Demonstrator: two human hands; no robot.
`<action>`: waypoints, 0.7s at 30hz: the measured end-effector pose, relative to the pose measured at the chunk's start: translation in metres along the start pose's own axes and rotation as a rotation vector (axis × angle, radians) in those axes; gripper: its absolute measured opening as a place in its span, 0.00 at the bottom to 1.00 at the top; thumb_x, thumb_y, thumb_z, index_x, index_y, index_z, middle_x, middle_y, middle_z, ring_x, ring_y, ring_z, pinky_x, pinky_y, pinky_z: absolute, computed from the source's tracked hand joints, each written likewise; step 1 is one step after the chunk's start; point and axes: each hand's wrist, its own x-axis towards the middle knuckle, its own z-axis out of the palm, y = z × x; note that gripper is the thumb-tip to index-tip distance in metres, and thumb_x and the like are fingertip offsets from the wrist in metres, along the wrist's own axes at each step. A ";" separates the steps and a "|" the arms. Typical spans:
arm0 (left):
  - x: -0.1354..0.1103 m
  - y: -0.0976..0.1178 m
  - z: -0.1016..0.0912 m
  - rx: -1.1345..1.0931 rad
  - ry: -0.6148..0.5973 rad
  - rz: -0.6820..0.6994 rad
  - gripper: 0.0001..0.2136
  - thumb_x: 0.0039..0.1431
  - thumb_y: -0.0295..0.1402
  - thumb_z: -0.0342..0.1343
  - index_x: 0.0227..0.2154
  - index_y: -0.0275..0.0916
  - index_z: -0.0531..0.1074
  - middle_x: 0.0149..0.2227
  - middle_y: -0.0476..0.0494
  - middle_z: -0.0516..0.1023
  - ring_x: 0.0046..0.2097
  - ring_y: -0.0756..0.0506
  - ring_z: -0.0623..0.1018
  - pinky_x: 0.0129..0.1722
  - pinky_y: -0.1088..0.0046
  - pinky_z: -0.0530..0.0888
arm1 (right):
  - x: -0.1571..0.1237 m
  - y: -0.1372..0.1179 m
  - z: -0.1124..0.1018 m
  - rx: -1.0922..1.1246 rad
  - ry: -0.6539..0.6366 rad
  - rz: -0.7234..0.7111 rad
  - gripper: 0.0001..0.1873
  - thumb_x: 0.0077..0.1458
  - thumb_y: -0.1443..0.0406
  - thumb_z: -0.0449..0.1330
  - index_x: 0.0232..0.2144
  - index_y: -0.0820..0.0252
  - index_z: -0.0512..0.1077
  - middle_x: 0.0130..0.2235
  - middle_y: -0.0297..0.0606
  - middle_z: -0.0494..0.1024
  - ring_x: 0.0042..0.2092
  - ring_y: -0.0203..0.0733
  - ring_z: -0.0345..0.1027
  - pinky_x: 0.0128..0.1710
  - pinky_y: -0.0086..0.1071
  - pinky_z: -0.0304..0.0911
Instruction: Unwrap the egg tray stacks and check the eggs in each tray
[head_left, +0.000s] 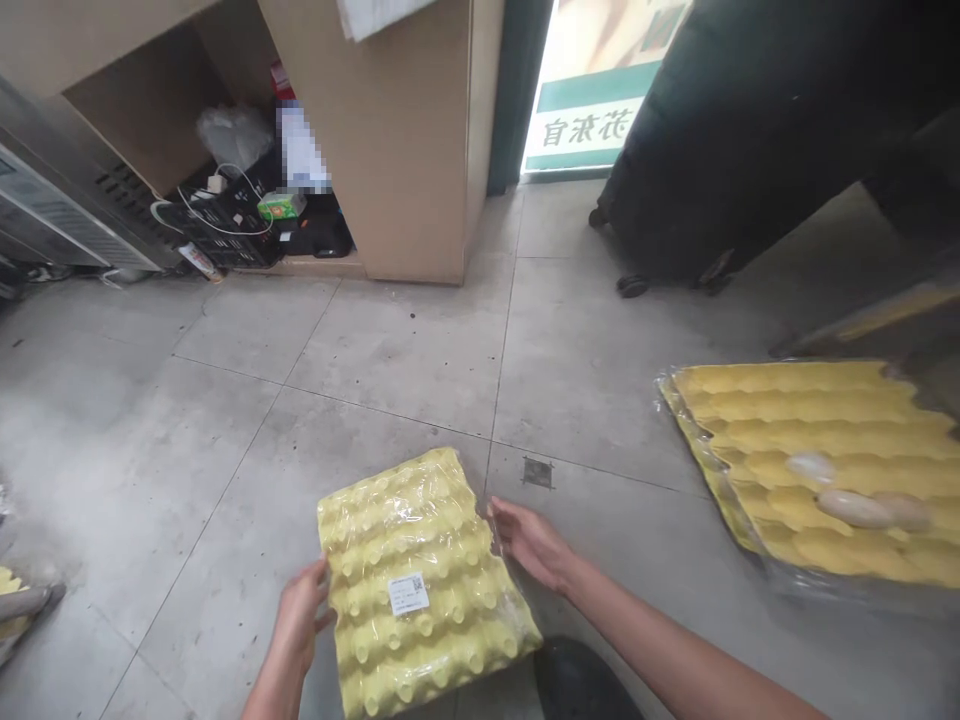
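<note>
Between my hands is a yellow egg tray (446, 550) in clear plastic wrap, with a white label (407, 594) on its top. My left hand (300, 607) grips its left edge, the fingertips hidden behind the side. On the opposite edge, my right hand (531, 540) has its fingers closed round the side. To the right lies another yellow egg tray (810, 435) in loose plastic, with a few eggs (855, 508) in its hollows; neither hand touches it.
Grey floor tiles (405, 350) stretch ahead. A wooden cabinet (405, 150) holds a black crate (225, 215) and small boxes. A dark wheeled item (697, 130) stands at the upper right. A dark shoe (581, 680) shows near the front tray's corner.
</note>
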 end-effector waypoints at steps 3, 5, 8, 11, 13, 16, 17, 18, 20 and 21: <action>-0.037 0.009 0.014 0.125 0.282 0.295 0.23 0.63 0.50 0.54 0.54 0.42 0.71 0.59 0.36 0.74 0.56 0.33 0.76 0.54 0.51 0.75 | -0.006 -0.006 -0.017 -0.174 -0.064 -0.073 0.15 0.58 0.54 0.55 0.31 0.56 0.75 0.39 0.41 0.80 0.43 0.48 0.74 0.46 0.40 0.70; -0.066 0.019 0.042 0.206 0.216 0.589 0.17 0.64 0.48 0.52 0.48 0.44 0.74 0.54 0.41 0.78 0.54 0.36 0.78 0.55 0.53 0.76 | -0.009 -0.010 -0.024 -0.324 -0.120 -0.132 0.13 0.56 0.60 0.56 0.35 0.56 0.78 0.38 0.39 0.81 0.41 0.47 0.72 0.45 0.40 0.69; -0.101 0.045 0.103 0.495 -0.268 1.075 0.14 0.69 0.37 0.47 0.46 0.45 0.77 0.56 0.44 0.79 0.56 0.43 0.79 0.57 0.65 0.77 | -0.011 -0.014 -0.031 -0.546 -0.159 -0.239 0.15 0.53 0.65 0.58 0.41 0.55 0.80 0.41 0.38 0.83 0.43 0.48 0.72 0.49 0.40 0.67; -0.116 0.079 0.161 1.115 -0.539 1.283 0.18 0.68 0.28 0.44 0.55 0.45 0.72 0.61 0.41 0.77 0.56 0.44 0.80 0.55 0.67 0.77 | -0.009 -0.017 -0.037 -0.721 -0.173 -0.317 0.14 0.56 0.67 0.57 0.42 0.55 0.80 0.44 0.39 0.84 0.46 0.48 0.73 0.51 0.40 0.67; -0.115 0.099 0.189 1.344 -0.562 1.262 0.17 0.66 0.28 0.47 0.54 0.39 0.73 0.52 0.34 0.82 0.50 0.38 0.84 0.51 0.61 0.79 | -0.006 -0.017 -0.041 -0.822 -0.192 -0.345 0.13 0.57 0.67 0.57 0.40 0.56 0.80 0.44 0.41 0.85 0.45 0.49 0.75 0.48 0.39 0.67; -0.108 0.115 0.212 1.467 -0.568 1.241 0.16 0.64 0.32 0.51 0.51 0.32 0.74 0.45 0.27 0.83 0.46 0.32 0.84 0.47 0.54 0.79 | -0.001 -0.017 -0.047 -0.958 -0.241 -0.383 0.11 0.60 0.67 0.56 0.39 0.59 0.79 0.42 0.44 0.85 0.42 0.49 0.76 0.44 0.38 0.67; -0.106 0.117 0.215 1.499 -0.577 1.240 0.16 0.65 0.34 0.51 0.50 0.32 0.75 0.46 0.26 0.83 0.47 0.31 0.84 0.48 0.54 0.79 | 0.001 -0.017 -0.048 -0.997 -0.262 -0.400 0.11 0.61 0.66 0.56 0.39 0.59 0.79 0.42 0.45 0.86 0.42 0.49 0.77 0.43 0.38 0.67; -0.105 0.118 0.217 1.524 -0.586 1.238 0.16 0.65 0.36 0.52 0.49 0.32 0.76 0.48 0.26 0.82 0.48 0.31 0.84 0.48 0.54 0.79 | 0.003 -0.017 -0.050 -1.032 -0.282 -0.419 0.11 0.62 0.66 0.56 0.39 0.59 0.79 0.43 0.46 0.86 0.43 0.50 0.77 0.43 0.38 0.66; -0.107 0.118 0.220 1.561 -0.585 1.221 0.17 0.64 0.38 0.55 0.48 0.32 0.77 0.49 0.25 0.81 0.48 0.31 0.83 0.49 0.55 0.79 | 0.006 -0.017 -0.052 -1.091 -0.317 -0.454 0.11 0.63 0.65 0.55 0.40 0.59 0.79 0.45 0.47 0.85 0.44 0.51 0.78 0.42 0.38 0.66; -0.110 0.116 0.222 1.573 -0.572 1.208 0.17 0.64 0.38 0.55 0.49 0.32 0.77 0.49 0.25 0.81 0.48 0.31 0.83 0.49 0.56 0.79 | 0.008 -0.018 -0.053 -1.117 -0.330 -0.470 0.11 0.62 0.65 0.56 0.40 0.59 0.79 0.45 0.48 0.85 0.44 0.52 0.78 0.42 0.38 0.66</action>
